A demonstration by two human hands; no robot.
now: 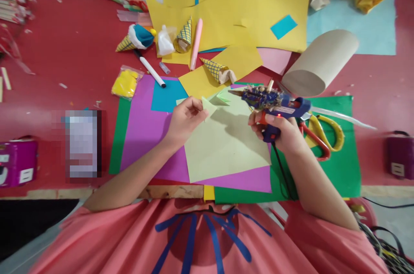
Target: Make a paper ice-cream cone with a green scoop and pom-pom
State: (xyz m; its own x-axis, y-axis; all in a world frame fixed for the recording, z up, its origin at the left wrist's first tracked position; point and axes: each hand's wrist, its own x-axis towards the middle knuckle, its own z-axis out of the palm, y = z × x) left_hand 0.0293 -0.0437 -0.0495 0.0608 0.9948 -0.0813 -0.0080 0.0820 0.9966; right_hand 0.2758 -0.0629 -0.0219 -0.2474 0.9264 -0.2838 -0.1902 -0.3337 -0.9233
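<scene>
My right hand (280,129) grips a blue hot glue gun (274,102), its nozzle pointing left and its red light on. My left hand (186,118) pinches a small folded light green paper piece (208,105) just left of the nozzle. Under both hands lies a light green paper sheet (226,149) on top of a purple sheet (145,132) and a dark green sheet (343,166). The gun's black cord runs down past my right wrist.
Yellow and red scissors (323,136) lie right of the gun. A brown paper roll (318,63), yellow sheets (258,2), paper cones (215,69), a marker (152,71) and a yellow bag (125,83) sit farther back. A purple box (17,163) stands at the left.
</scene>
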